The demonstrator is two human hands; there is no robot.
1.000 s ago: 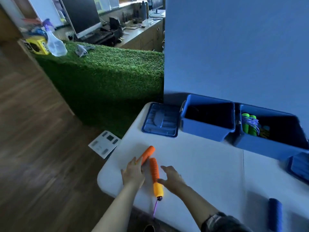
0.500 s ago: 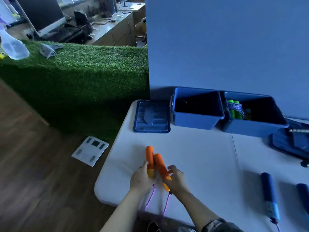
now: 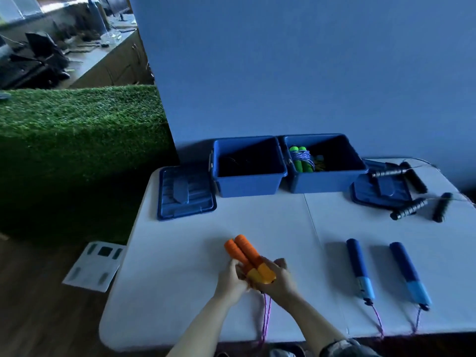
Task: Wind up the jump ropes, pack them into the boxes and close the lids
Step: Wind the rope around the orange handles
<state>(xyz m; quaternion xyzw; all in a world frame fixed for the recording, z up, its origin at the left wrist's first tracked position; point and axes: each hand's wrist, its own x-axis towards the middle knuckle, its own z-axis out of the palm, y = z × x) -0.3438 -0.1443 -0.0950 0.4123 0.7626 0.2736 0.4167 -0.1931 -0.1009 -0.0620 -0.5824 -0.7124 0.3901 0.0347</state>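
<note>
Both hands gather the orange jump-rope handles at the near edge of the white surface (image 3: 180,292).

Head view: the left hand (image 3: 231,280) and right hand (image 3: 279,280) are each curled around the orange handles (image 3: 246,256), held side by side, their purple cord (image 3: 266,318) hanging over the edge. Two open blue boxes (image 3: 247,185) stand at the back, the right one holding a wound green-handled rope (image 3: 300,158). Blue handles (image 3: 359,269) lie to the right, with black handles (image 3: 409,208) beyond them.
</note>
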